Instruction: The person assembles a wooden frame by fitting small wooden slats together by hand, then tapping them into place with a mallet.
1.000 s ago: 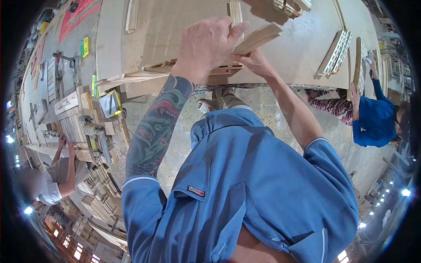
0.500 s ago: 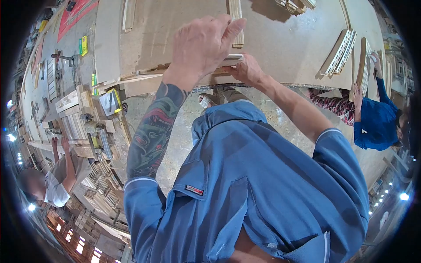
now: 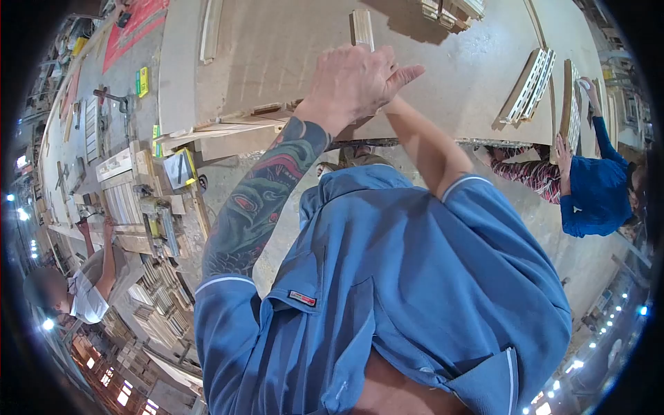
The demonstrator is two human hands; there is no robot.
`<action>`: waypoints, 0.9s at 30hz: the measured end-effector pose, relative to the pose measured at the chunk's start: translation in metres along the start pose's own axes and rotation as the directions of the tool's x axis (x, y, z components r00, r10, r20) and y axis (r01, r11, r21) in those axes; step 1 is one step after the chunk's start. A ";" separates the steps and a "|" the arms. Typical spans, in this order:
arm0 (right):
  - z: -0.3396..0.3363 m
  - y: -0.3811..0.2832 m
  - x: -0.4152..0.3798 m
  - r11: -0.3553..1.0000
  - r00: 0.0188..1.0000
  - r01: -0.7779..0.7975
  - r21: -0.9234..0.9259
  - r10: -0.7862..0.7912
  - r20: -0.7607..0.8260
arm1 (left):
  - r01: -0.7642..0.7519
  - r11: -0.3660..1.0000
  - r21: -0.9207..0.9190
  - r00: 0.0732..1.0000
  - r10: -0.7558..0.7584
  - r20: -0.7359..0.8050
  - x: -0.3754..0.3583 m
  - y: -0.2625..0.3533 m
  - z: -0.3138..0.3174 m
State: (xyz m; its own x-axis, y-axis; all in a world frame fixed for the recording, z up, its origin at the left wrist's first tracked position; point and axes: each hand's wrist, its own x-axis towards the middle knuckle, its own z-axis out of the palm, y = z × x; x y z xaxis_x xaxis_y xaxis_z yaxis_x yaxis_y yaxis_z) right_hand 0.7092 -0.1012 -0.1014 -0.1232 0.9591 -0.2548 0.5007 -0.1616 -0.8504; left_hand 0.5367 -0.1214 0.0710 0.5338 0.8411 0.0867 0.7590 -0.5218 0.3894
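Observation:
My left hand, on the tattooed arm, is over the near edge of the large board, back up and fingers curled under. Its thumb sticks out to the right, and whatever its fingers hold is hidden. Crossing behind it comes my right forearm; my right hand is hidden beneath the left one. A short grooved wooden strip lies just beyond the knuckles. Left of my hands, thin wooden strips run along the near edge.
Slatted pieces lie at the right, more wood at the top. A person in blue works at far right, another in white at lower left. A clamp and frames are at the left.
My left hand has moved right and slightly down. My right hand, visible before with a light wooden piece, has passed behind it. The view has shifted slightly.

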 end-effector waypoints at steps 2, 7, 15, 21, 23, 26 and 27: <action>0.002 -0.007 -0.007 0.995 0.997 0.041 0.095 -0.034 -0.073 | -0.030 0.999 -0.036 0.999 0.029 -0.033 -0.004 -0.001 0.000; 0.016 -0.016 -0.035 0.951 0.972 0.113 0.287 -0.046 -0.231 | -0.015 0.995 -0.096 0.998 0.009 -0.059 -0.005 -0.010 0.003; 0.009 0.034 -0.074 0.863 0.987 0.155 0.480 -0.153 -0.044 | -0.012 0.997 -0.082 0.994 0.003 -0.108 -0.003 -0.008 0.003; 0.002 0.006 -0.079 0.981 0.989 0.128 -0.145 -0.116 0.087 | -0.148 0.983 -0.110 0.960 0.116 -0.253 -0.004 -0.006 -0.002; 0.017 0.015 -0.077 0.749 0.828 0.462 -0.475 -0.556 -0.072 | -0.079 0.989 -0.126 0.993 0.068 -0.095 -0.004 -0.004 -0.004; 0.029 0.016 -0.083 0.735 0.819 0.465 -0.495 -0.569 -0.077 | -0.040 0.986 -0.160 0.996 0.026 -0.087 -0.004 -0.011 0.006; 0.030 0.017 -0.082 0.739 0.816 0.461 -0.491 -0.571 -0.093 | -0.034 0.987 -0.155 0.996 0.021 -0.087 0.000 -0.014 0.013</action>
State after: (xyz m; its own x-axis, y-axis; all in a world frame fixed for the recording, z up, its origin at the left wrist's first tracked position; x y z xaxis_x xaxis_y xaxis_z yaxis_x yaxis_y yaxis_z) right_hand 0.7023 -0.1897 -0.1088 -0.3068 0.8962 0.3203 0.7336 0.4371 -0.5204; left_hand 0.5306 -0.1161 0.0535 0.5153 0.8391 0.1743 0.6730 -0.5221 0.5240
